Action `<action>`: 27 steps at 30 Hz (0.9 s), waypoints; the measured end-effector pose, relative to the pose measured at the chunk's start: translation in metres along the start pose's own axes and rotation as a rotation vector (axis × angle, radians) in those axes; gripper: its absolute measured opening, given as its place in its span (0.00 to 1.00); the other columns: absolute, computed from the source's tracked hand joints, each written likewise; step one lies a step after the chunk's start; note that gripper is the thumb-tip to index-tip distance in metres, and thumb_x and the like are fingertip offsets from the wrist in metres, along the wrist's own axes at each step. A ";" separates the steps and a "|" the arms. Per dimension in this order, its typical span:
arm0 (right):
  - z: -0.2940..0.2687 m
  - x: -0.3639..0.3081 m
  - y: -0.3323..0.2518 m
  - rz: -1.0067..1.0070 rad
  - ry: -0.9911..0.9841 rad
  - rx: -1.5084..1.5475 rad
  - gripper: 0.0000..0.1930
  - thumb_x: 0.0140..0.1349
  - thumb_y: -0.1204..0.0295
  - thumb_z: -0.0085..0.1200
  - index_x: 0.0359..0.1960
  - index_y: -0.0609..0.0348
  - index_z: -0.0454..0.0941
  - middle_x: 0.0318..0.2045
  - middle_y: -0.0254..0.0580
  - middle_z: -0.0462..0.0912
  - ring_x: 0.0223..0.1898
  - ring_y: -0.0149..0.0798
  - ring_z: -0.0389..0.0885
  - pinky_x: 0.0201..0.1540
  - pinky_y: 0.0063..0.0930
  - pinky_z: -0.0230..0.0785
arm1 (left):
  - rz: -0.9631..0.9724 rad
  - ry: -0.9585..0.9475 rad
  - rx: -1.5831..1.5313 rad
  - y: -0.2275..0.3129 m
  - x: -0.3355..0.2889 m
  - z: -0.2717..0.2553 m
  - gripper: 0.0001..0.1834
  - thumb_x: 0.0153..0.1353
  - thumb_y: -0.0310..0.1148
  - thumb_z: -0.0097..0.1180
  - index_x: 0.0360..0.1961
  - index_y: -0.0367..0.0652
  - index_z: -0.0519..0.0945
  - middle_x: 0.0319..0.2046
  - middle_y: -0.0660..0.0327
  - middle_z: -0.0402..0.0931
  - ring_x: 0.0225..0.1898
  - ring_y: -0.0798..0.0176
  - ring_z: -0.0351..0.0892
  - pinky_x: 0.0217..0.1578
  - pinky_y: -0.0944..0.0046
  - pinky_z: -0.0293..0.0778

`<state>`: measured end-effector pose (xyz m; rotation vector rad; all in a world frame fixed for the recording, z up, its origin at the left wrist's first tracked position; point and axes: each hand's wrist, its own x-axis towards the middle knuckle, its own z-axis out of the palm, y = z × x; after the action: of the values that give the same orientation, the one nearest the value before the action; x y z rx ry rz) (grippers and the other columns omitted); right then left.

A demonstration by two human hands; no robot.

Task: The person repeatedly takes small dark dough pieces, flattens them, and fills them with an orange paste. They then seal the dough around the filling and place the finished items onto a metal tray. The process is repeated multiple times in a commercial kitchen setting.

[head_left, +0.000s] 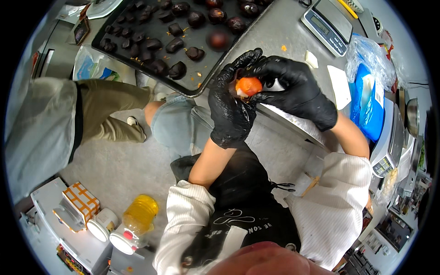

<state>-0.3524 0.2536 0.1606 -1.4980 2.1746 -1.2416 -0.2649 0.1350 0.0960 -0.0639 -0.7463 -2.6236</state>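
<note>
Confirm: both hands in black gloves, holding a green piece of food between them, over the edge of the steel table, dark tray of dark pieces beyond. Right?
Not quite. The piece of food is orange, not green. The rest holds: the left hand and right hand wear black gloves and hold it between them over the edge of the steel table, with the dark tray of dark pieces beyond. The head view shows it.

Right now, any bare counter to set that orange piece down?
Bare steel counter lies between the dark tray and the scale, just beyond both gloved hands: left hand, right hand, together holding the orange piece. The tray is crowded with dark pieces. Right of the hands, white cards and a blue bag fill the counter.
</note>
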 end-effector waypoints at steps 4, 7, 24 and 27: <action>0.018 -0.002 0.010 -0.211 0.076 -0.138 0.23 0.46 0.79 0.66 0.47 0.56 0.78 0.45 0.47 0.80 0.43 0.47 0.82 0.45 0.31 0.76 | -0.099 0.168 -0.112 0.008 0.000 0.001 0.23 0.68 0.38 0.36 0.54 0.28 0.70 0.55 0.47 0.70 0.53 0.52 0.74 0.55 0.57 0.71; 0.019 0.000 0.005 -0.210 0.053 -0.159 0.23 0.46 0.79 0.66 0.48 0.55 0.79 0.46 0.47 0.80 0.45 0.48 0.81 0.46 0.31 0.76 | -0.045 0.208 -0.059 0.015 -0.002 0.002 0.23 0.69 0.37 0.36 0.54 0.28 0.70 0.55 0.46 0.70 0.54 0.52 0.74 0.55 0.56 0.71; 0.024 0.006 -0.003 -0.168 0.259 0.014 0.16 0.48 0.79 0.66 0.41 0.57 0.83 0.40 0.42 0.83 0.39 0.40 0.83 0.42 0.26 0.76 | 0.196 0.204 0.525 0.023 -0.001 -0.003 0.20 0.58 0.23 0.55 0.53 0.35 0.72 0.49 0.52 0.75 0.49 0.60 0.77 0.50 0.64 0.73; 0.024 0.005 -0.013 -0.234 0.223 -0.033 0.17 0.47 0.81 0.65 0.41 0.55 0.83 0.40 0.43 0.83 0.41 0.41 0.83 0.43 0.26 0.77 | -0.088 0.092 -0.451 0.036 -0.002 0.006 0.17 0.66 0.35 0.50 0.53 0.37 0.72 0.49 0.53 0.75 0.49 0.59 0.76 0.49 0.61 0.75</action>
<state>-0.3320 0.2354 0.1568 -1.7448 2.2116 -1.5204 -0.2486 0.1111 0.1189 -0.0386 -0.1182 -2.8059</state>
